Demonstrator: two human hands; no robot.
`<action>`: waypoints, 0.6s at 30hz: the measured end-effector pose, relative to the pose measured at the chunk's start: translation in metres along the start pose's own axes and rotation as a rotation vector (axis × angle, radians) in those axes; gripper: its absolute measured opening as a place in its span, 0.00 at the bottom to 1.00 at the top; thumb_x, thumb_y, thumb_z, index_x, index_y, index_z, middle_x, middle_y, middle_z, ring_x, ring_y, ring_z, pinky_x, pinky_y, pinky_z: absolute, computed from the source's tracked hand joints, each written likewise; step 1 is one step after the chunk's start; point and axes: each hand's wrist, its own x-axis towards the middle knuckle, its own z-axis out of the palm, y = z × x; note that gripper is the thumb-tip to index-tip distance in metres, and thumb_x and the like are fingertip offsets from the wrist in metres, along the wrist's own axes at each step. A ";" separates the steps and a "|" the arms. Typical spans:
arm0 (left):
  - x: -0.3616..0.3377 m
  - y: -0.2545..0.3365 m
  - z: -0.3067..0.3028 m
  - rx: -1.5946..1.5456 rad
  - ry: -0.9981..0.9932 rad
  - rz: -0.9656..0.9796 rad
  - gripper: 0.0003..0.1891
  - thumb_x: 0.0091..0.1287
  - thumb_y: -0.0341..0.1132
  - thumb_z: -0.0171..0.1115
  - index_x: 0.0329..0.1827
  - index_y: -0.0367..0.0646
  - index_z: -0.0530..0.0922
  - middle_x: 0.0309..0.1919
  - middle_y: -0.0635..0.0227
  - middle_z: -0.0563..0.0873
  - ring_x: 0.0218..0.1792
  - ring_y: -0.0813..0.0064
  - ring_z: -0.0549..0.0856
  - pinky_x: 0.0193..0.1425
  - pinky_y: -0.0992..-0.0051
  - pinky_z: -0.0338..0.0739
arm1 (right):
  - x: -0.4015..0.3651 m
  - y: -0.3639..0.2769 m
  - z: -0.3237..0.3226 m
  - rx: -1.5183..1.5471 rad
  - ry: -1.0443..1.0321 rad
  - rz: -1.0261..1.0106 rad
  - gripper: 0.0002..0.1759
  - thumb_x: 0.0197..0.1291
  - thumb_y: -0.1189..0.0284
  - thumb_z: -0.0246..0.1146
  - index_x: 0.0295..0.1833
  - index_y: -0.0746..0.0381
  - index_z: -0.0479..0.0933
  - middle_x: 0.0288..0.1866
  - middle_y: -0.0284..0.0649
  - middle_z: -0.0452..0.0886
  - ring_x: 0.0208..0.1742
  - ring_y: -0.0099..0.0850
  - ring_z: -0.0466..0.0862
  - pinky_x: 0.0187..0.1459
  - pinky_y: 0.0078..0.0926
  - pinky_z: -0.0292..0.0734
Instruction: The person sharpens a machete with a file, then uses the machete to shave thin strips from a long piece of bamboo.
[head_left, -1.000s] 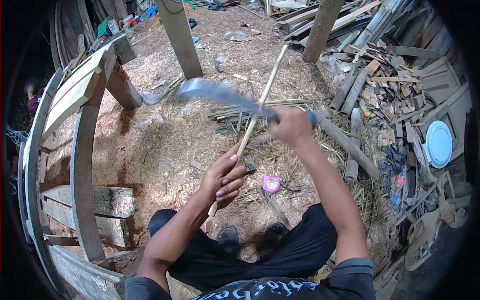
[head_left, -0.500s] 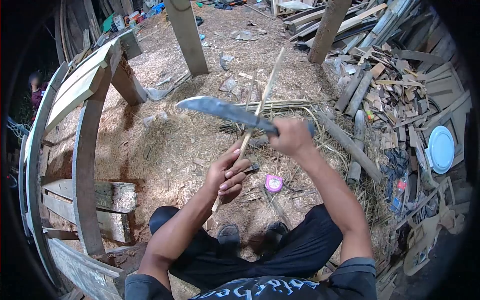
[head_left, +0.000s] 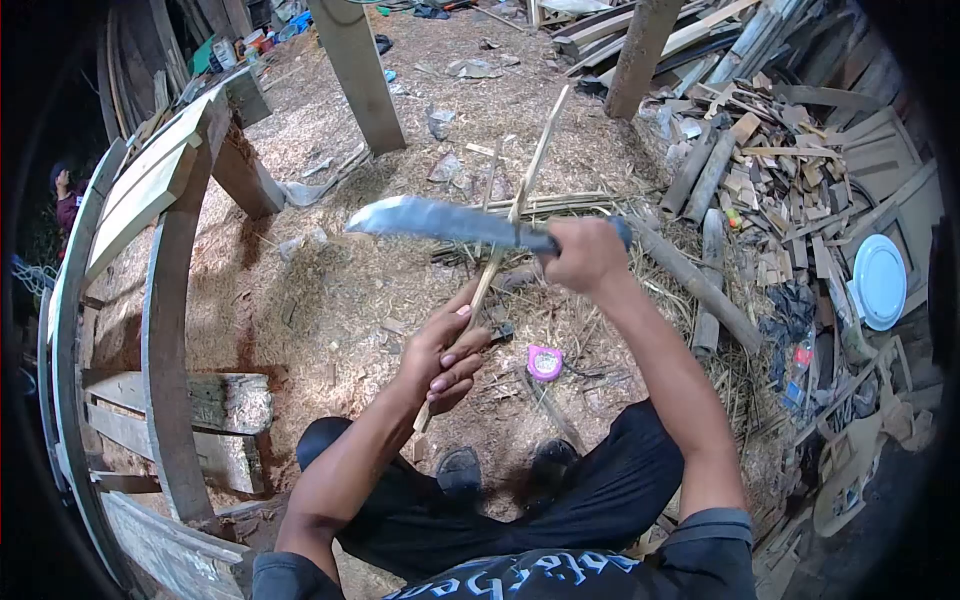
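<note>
My left hand [head_left: 446, 362] is wrapped round the lower part of a long, thin wooden strip [head_left: 538, 160], which slants up and to the right. In my right hand [head_left: 588, 255] is the dark handle of a machete [head_left: 430, 220]. Its broad blade points left and crosses the strip above my left hand; whether the edge touches the wood is unclear. A pink tape measure [head_left: 544, 363] lies on the ground just right of my left hand. Beyond the blade, a bundle of thin strips [head_left: 560, 204] rests on the shavings.
A curved wooden frame [head_left: 168, 350] stands at the left, with a person [head_left: 66, 198] beyond it. Two posts [head_left: 362, 85] [head_left: 640, 60] rise ahead. Logs [head_left: 700, 285], scrap wood [head_left: 755, 190] and a light blue lid [head_left: 880, 282] lie at the right.
The machete blade has tilted closer to level, and my left hand has shifted slightly down and left with the strip. The whole view has moved a little.
</note>
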 end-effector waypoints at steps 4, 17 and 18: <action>0.009 0.000 -0.009 -0.114 0.001 0.028 0.21 0.79 0.36 0.37 0.74 0.60 0.61 0.15 0.75 0.62 0.04 0.83 0.60 0.02 0.84 0.58 | -0.009 -0.016 0.010 0.046 -0.068 0.050 0.06 0.48 0.69 0.62 0.24 0.56 0.75 0.22 0.42 0.81 0.22 0.38 0.83 0.25 0.36 0.79; -0.003 0.003 -0.004 -0.062 -0.107 -0.041 0.27 0.78 0.35 0.38 0.80 0.64 0.51 0.15 0.77 0.60 0.06 0.85 0.56 0.04 0.86 0.56 | -0.005 0.021 0.003 -0.016 -0.005 0.041 0.07 0.52 0.68 0.61 0.25 0.57 0.78 0.19 0.38 0.80 0.18 0.30 0.81 0.22 0.32 0.78; -0.001 0.002 -0.002 -0.080 -0.066 -0.047 0.27 0.79 0.36 0.38 0.80 0.63 0.51 0.15 0.77 0.60 0.07 0.86 0.56 0.05 0.86 0.55 | 0.002 0.030 -0.007 -0.046 -0.082 0.312 0.08 0.54 0.67 0.60 0.26 0.57 0.78 0.20 0.38 0.80 0.17 0.30 0.80 0.21 0.32 0.78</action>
